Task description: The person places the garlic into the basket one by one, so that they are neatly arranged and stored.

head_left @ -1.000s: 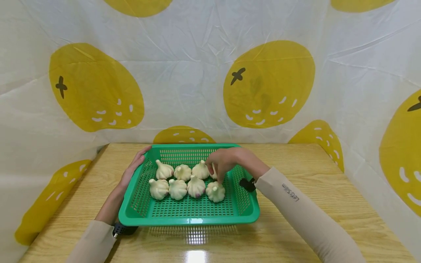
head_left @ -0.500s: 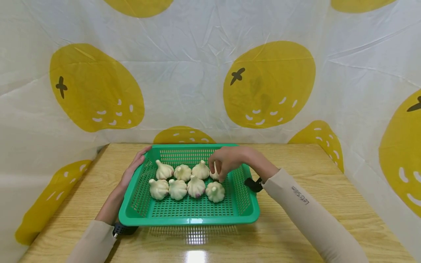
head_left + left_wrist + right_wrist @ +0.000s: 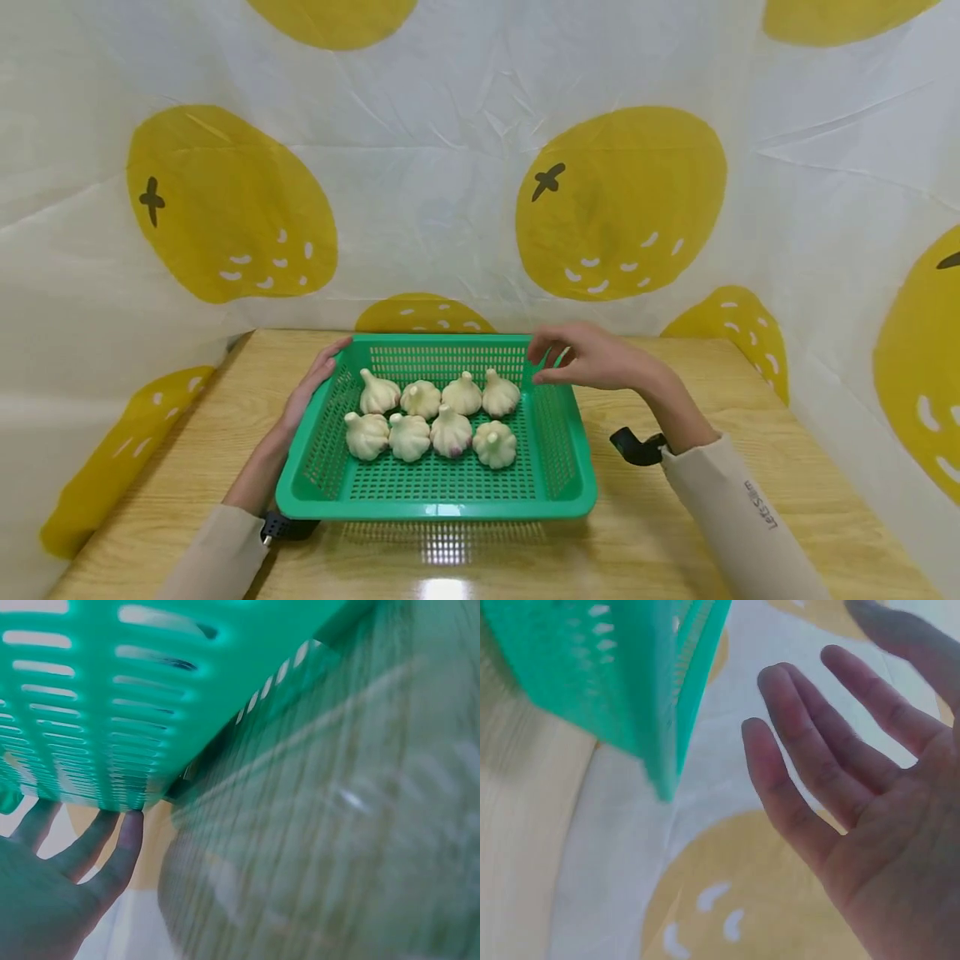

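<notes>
A green plastic basket (image 3: 438, 508) holds several whole garlic bulbs in two rows. In the back row, the rightmost garlic bulb (image 3: 500, 394) stands with its stem up; in front of it sits another garlic bulb (image 3: 495, 446). My left hand (image 3: 303, 396) rests against the basket's left side near the back corner. In the left wrist view, the extended fingers (image 3: 112, 862) touch its slotted outer wall. My right hand (image 3: 588, 358) hovers above the back right corner, holding nothing. The right wrist view shows its fingers (image 3: 791, 799) spread apart, beside the basket wall (image 3: 622, 682).
The basket stands on a wooden table (image 3: 675, 517). Behind and beside the table hangs a white cloth (image 3: 427, 208) printed with big yellow fruits. A black wrist strap (image 3: 637, 447) is on the right wrist.
My right hand has left the rightmost back-row garlic bulb and moved right and up to the basket's corner, its fingers loosening. The left hand stays at the basket's side. The head view shifted slightly.
</notes>
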`<state>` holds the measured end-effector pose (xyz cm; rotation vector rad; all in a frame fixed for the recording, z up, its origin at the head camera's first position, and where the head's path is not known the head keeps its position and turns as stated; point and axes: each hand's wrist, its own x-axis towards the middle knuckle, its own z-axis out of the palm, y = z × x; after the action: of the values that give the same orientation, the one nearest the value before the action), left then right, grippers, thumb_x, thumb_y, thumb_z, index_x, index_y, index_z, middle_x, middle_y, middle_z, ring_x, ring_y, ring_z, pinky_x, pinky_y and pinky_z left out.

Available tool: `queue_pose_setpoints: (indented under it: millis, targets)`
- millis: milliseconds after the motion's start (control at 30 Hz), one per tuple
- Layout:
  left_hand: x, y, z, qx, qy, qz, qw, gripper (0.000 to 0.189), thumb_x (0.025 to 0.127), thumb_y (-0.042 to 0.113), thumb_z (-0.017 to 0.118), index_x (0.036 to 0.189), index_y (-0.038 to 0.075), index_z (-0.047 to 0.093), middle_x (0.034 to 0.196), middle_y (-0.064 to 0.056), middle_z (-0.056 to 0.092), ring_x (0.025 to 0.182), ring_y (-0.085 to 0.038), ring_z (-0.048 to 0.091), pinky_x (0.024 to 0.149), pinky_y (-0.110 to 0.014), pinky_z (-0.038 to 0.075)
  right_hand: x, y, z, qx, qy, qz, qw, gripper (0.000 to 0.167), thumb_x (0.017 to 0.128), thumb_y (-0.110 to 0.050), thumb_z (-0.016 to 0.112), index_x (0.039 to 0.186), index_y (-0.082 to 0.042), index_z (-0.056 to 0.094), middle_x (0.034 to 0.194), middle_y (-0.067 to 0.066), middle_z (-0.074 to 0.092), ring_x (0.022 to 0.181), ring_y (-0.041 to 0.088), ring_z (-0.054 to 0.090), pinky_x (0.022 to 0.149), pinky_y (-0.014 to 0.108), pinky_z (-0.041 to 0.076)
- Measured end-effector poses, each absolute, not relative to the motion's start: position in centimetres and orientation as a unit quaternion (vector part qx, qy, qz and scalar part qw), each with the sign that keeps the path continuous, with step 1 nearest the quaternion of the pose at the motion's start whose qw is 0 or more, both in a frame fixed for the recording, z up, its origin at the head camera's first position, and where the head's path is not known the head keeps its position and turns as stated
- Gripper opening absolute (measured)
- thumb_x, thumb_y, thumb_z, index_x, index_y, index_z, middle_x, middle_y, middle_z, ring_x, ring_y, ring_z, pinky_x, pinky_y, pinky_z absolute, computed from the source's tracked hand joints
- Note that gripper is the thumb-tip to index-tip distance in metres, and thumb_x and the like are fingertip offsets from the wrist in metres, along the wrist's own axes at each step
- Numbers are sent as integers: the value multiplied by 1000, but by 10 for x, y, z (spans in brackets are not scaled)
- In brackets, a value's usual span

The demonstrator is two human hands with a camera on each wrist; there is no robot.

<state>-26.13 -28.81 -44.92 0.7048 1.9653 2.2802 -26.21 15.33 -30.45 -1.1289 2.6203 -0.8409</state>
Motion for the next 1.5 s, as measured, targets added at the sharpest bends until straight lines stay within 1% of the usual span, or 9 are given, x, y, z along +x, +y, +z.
queue_pose_setpoints:
  millis: [167,233,333,533,667,867,1167,1300,1500]
  targets:
    - [-260,-288,-449,226,639,735,19,55,115,29,18,165,7,11,158,2,28,140,-8,38,110,-18,39,-255,182,-317,-356,878,-315,52,26,96,-25,76,116,-10,69,114,9,71,97,18,71,91,40,58]
    - [-259,-288,-451,220,643,733,19,54,115,30,19,165,9,12,159,3,28,141,-7,38,110,-17,38,-253,191,-324,-346,881,-319,46,27,97,-25,75,118,-9,69,114,9,71,98,19,71,90,37,58]
    - [-256,-288,-453,216,647,731,24,54,115,30,18,166,10,11,160,1,25,142,-8,35,111,-17,37,-252,204,-334,-330,885,-327,30,23,98,-24,73,117,-12,70,113,6,72,98,19,70,88,34,58]
    - [-252,-290,-455,216,644,733,33,55,115,31,17,166,11,9,162,0,23,144,-8,34,111,-17,37,-251,226,-354,-311,885,-346,0,16,100,-21,70,115,-16,70,113,3,71,97,19,70,84,32,58]
    - [-252,-290,-456,228,637,736,34,55,115,30,15,166,9,8,161,0,24,143,-7,36,111,-17,38,-249,239,-364,-295,887,-357,5,16,101,-21,69,116,-16,69,115,4,69,97,19,70,82,30,58]
    - [-253,-291,-456,258,623,738,33,54,115,26,12,165,4,5,161,-1,25,142,-7,40,112,-19,41,-249,252,-371,-270,898,-348,10,18,102,-25,67,119,-18,68,117,3,69,99,20,69,84,29,57]
    - [-251,-294,-453,257,623,738,35,54,115,27,12,165,7,5,160,4,26,143,-3,38,112,-17,39,-253,259,-369,-257,899,-354,11,21,103,-27,66,121,-16,68,121,9,68,101,22,68,83,29,57]
    - [-252,-293,-451,256,619,741,34,55,115,27,12,165,5,4,160,2,26,143,-5,38,112,-18,39,-252,261,-367,-254,900,-354,12,22,102,-27,67,121,-16,68,120,9,68,101,23,69,83,29,57]
    - [-256,-289,-448,260,620,739,30,54,115,26,13,164,4,6,158,2,27,142,-5,38,112,-17,39,-250,264,-364,-251,900,-356,14,23,102,-27,68,122,-16,67,121,7,68,101,23,69,83,29,57]
